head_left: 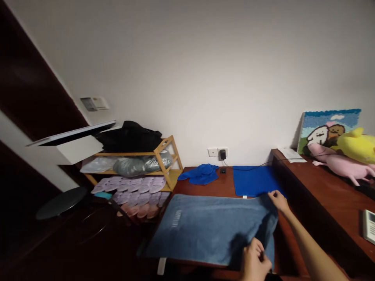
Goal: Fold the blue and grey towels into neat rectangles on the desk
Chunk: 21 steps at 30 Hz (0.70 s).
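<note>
A grey-blue towel (205, 226) with pale lettering lies spread over the red-brown wooden surface, a white tag sticking out at its near edge. At its far right corner, my right hand (278, 201) pinches the cloth between thumb and fingers. Closer to me, my left hand (255, 260) is closed on the same towel's right side, near the front corner. Between the two hands the cloth is lifted and folds over, casting a dark shadow. Behind it lie a flat bright blue cloth (254, 180) and a crumpled blue cloth (202, 174).
On the left, a wooden rack (168, 164) holds rows of slippers (140, 185), wrapped items and a black bag (131, 136). A black plug (223, 154) sits in the wall. To the right, a higher ledge bears a pink plush toy (342, 164), a yellow one (359, 144) and a calculator-like device (369, 226).
</note>
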{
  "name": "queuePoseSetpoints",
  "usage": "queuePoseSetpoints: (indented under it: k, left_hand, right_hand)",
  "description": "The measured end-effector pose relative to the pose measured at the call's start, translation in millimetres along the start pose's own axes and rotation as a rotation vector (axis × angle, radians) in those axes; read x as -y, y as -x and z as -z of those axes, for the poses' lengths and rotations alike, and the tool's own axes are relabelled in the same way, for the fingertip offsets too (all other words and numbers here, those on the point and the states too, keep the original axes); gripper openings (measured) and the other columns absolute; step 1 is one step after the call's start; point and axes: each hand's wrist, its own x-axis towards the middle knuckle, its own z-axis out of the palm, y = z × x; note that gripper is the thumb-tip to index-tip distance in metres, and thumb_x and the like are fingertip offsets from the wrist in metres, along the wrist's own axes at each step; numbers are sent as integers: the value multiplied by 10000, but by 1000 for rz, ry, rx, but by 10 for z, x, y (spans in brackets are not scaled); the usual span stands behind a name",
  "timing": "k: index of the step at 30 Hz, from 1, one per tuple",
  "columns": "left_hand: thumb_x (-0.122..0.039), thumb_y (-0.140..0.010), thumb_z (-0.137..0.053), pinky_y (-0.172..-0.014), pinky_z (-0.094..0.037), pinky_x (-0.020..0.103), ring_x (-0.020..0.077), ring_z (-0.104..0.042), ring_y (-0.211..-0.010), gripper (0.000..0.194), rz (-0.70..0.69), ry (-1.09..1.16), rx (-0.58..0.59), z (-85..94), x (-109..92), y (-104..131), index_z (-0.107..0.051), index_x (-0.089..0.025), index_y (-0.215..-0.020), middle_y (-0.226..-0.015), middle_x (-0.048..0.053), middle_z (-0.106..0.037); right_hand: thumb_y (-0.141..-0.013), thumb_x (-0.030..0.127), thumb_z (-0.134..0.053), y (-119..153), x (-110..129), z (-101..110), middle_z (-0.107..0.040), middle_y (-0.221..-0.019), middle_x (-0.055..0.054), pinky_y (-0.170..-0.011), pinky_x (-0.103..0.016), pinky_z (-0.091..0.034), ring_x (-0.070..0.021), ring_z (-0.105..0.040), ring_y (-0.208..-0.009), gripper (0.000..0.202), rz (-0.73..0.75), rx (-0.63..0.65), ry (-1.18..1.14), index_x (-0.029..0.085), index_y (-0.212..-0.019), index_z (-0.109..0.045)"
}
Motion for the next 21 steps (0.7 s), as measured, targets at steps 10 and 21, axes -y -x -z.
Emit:
queuePoseSetpoints:
  k: [10, 21]
  left_hand:
    - [-451, -714, -653, -569, -522, 295, 202, -681, -526, 246, 77, 428, -296, 2300, 340, 480, -574, -235, -803, -521, -31, -643]
    - [-267, -924, -472, -732, -487, 283, 226, -750, -845, 169, 416, -361, -490, 3856, 1454, 774, -639, -247, -924, -841, 33, -766]
  right_hand:
    - [-851, 427, -476, 269, 2340, -1369, -735, -802, -18, -651, -289, -529, -178, -676, -668, 372, 467, 353, -220, 206, -1039, -710]
    - [-812, 149, -609, 1026, 3606, -3782, -750, -986, -39, -913, -288, -489, -195, -679, -958, 225, 721, 650, 104, 221, -945, -776]
